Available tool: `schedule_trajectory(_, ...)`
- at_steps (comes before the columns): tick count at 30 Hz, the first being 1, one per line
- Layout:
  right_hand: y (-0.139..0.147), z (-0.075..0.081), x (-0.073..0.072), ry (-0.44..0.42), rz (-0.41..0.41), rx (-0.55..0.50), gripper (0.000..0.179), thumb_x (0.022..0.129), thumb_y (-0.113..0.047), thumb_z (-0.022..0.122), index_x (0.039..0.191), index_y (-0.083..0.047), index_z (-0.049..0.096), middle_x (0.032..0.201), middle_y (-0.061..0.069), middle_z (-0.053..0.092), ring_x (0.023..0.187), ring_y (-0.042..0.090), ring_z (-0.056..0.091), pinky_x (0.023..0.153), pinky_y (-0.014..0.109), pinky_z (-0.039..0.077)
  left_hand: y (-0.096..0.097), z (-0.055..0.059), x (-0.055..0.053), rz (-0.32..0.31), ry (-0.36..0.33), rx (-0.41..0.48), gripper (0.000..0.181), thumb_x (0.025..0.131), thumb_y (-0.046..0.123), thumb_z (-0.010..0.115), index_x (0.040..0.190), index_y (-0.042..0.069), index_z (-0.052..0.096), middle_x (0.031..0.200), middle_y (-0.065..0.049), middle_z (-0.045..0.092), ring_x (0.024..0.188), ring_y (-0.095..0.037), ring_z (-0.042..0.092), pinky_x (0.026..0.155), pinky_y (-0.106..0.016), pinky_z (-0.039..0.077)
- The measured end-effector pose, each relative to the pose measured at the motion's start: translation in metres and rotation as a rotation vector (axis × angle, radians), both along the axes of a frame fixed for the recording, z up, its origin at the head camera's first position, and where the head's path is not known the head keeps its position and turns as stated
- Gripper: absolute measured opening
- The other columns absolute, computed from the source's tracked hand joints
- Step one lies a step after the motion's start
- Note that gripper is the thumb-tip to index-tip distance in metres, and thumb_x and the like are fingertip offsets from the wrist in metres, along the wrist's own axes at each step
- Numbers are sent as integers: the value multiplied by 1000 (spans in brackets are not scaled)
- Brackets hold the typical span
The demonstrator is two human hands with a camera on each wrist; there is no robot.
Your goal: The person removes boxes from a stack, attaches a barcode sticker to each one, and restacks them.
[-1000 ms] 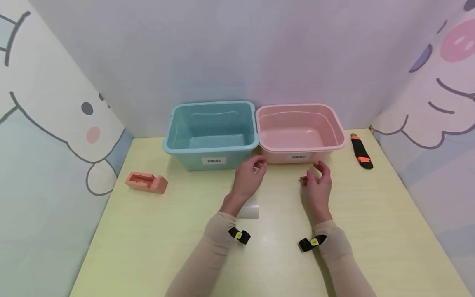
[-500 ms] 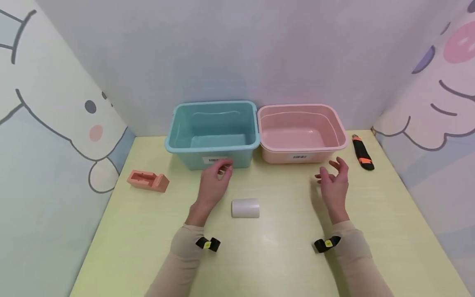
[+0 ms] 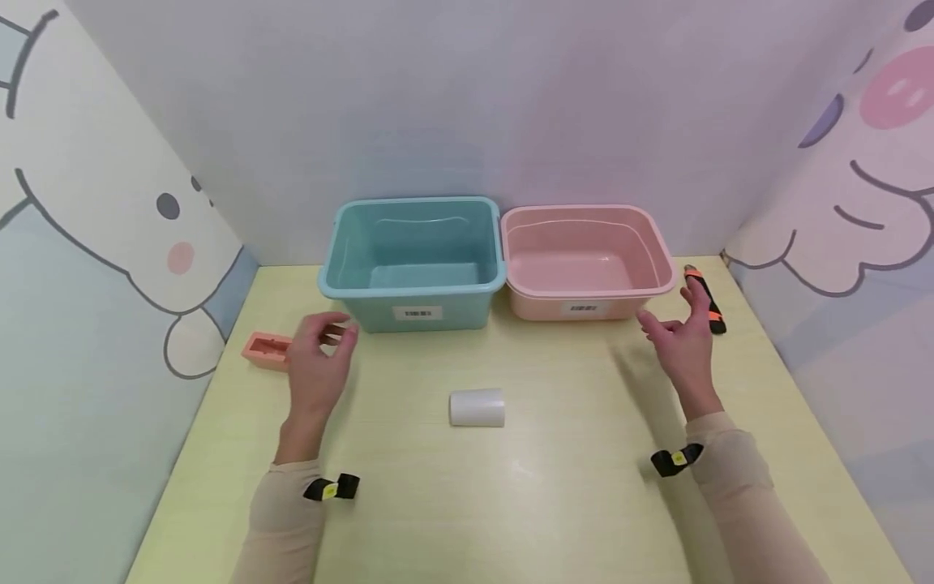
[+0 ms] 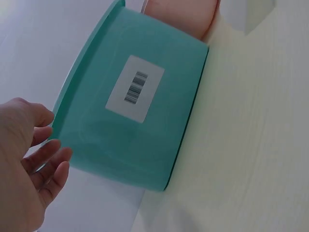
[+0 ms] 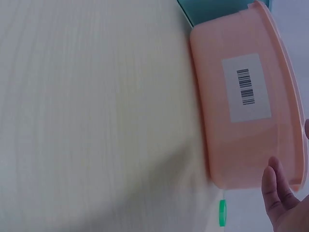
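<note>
My left hand hovers over the right part of a coral tape dispenser, hiding that end of it. Its fingers are loosely curled with nothing between them. In the left wrist view, the left hand appears beside the teal bin. On the right, my right hand is held in the air, thumb and fingers apart and holding nothing. It partly covers a black and orange utility knife behind it. A white cylinder lies on its side mid-table, between the hands.
The teal bin and a pink bin stand side by side against the back wall. Both carry barcode labels on their fronts. Patterned side walls border the table. A small green item shows in the right wrist view.
The left hand has moved left from above the white cylinder to the tape dispenser, uncovering the cylinder. My right hand has moved right towards the utility knife. The view has shifted slightly.
</note>
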State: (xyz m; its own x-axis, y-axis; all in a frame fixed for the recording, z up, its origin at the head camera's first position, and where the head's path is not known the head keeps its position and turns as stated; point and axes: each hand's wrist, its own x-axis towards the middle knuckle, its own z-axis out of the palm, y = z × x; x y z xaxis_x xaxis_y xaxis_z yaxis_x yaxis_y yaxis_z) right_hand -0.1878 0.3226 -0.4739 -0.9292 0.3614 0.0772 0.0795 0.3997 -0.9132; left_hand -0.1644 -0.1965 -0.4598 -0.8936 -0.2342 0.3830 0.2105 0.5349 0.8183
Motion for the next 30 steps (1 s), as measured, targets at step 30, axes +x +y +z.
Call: schedule_trajectory(30, 13, -6, -31, -18, 165, 71, 81, 94, -37, 81, 157, -11, 37, 159, 20, 36, 69, 3, 66, 65, 17, 54, -48, 10, -55, -183, -179, 3, 79, 97, 39, 78, 164, 27, 38, 158, -5, 51, 138, -29, 54, 114, -49, 44)
